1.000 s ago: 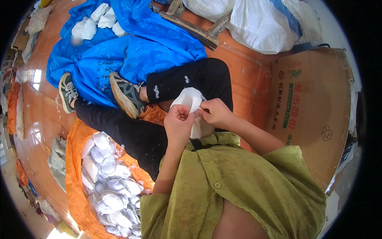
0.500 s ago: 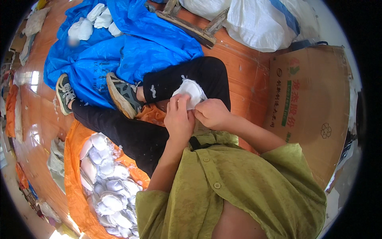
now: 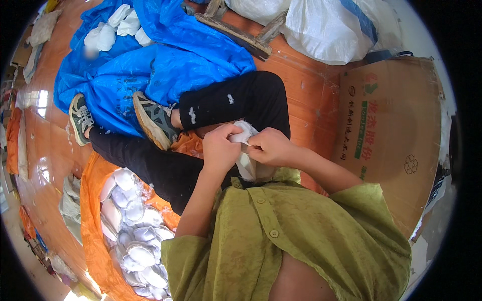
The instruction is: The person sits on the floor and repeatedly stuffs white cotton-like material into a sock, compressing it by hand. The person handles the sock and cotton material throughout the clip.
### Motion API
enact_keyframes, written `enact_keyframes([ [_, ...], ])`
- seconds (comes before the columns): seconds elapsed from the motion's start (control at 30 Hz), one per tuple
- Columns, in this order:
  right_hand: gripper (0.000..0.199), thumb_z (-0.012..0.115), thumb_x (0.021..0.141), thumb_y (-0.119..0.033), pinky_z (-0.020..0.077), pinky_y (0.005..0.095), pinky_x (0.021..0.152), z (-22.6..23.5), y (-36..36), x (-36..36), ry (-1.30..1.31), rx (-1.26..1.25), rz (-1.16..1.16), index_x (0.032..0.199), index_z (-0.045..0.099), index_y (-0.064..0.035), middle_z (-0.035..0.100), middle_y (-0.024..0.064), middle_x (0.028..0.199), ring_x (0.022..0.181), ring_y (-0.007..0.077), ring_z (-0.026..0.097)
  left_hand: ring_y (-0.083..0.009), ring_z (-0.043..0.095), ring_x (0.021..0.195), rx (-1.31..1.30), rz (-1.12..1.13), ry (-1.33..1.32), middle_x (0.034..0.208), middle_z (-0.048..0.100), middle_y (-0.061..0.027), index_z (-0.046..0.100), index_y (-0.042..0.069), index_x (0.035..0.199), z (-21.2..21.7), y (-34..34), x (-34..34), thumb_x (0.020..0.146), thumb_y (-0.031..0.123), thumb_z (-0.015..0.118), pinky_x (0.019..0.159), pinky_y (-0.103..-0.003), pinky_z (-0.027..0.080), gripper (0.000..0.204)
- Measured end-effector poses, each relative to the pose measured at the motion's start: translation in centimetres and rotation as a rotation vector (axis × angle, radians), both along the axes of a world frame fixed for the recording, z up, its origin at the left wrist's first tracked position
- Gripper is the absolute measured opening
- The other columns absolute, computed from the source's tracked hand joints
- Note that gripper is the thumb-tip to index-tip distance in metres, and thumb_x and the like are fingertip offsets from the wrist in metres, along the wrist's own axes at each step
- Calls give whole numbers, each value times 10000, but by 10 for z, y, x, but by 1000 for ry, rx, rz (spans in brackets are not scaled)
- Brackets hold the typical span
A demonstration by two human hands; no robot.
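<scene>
My left hand (image 3: 220, 149) pinches a soft white padded cup (image 3: 244, 132), thumb on top, above my lap. Opposite it, my right hand (image 3: 273, 147) has its fingers closed on the cup's other edge. The cup looks folded between the two hands, and part of it is hidden by the fingers. Below the hands, another white piece (image 3: 246, 166) shows against my lap; whether it belongs to the same cup I cannot tell. To the lower left, an orange sack (image 3: 93, 215) lies open, full of white cup-shaped pads (image 3: 141, 255).
A blue plastic sheet (image 3: 125, 75) with several white pads (image 3: 103, 36) spreads past my feet. A wooden stool frame (image 3: 233, 34) lies beyond my knee. White sacks (image 3: 321, 30) stand at the far right, and a large cardboard box (image 3: 389, 130) rises beside my right arm.
The cup has gone from raised and nearly flat to folded lower between my hands. My left hand has turned, its thumb now on top. A white piece now shows below the hands.
</scene>
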State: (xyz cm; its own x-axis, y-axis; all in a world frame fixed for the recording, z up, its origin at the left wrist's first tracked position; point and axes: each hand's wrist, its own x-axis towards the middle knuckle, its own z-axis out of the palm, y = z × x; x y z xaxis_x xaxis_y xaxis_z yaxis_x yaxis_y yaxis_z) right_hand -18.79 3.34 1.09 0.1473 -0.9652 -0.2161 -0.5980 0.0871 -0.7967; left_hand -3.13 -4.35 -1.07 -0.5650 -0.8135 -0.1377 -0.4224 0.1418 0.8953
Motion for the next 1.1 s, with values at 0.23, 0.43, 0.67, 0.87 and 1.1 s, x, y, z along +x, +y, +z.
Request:
enact_keyframes([
  [0.23, 256, 556, 753, -168, 373, 435, 496, 5, 5, -1, -113, 45, -3, 575, 492, 3, 479, 204, 577, 525, 373, 493, -108, 620, 635, 361, 69, 50, 734, 699, -96, 720, -31, 843, 8, -1, 5, 670, -53, 554, 599, -234, 475, 240],
  [0.43, 255, 566, 750, -166, 370, 436, 491, 4, 6, 1, -125, 43, -18, 571, 491, 0, 484, 197, 572, 514, 371, 489, -97, 609, 624, 599, 127, 67, 725, 696, -97, 722, -36, 846, -4, -2, 4, 675, -63, 555, 589, -231, 472, 240],
  [0.67, 285, 575, 765, -249, 431, 430, 533, 4, 11, -1, 25, 185, -138, 603, 589, -14, 553, 187, 590, 573, 354, 572, -260, 599, 673, -39, 34, -68, 798, 600, -108, 579, 3, 778, 18, 19, -2, 668, -36, 640, 607, -342, 472, 132],
  [0.87, 284, 576, 779, -298, 513, 460, 660, -4, 9, 8, 301, 231, -160, 744, 682, -37, 664, 179, 768, 746, 359, 647, -378, 573, 764, -159, 29, -68, 856, 547, -149, 500, 19, 766, 16, 37, -4, 687, -24, 640, 643, -426, 468, 167],
  [1.1, 270, 570, 784, -255, 522, 448, 720, -6, 2, 15, 370, 343, -56, 793, 664, -2, 667, 209, 833, 821, 366, 655, -373, 571, 750, -150, 24, -143, 852, 551, -133, 490, 27, 755, 19, 33, 1, 671, -9, 640, 628, -430, 463, 175],
])
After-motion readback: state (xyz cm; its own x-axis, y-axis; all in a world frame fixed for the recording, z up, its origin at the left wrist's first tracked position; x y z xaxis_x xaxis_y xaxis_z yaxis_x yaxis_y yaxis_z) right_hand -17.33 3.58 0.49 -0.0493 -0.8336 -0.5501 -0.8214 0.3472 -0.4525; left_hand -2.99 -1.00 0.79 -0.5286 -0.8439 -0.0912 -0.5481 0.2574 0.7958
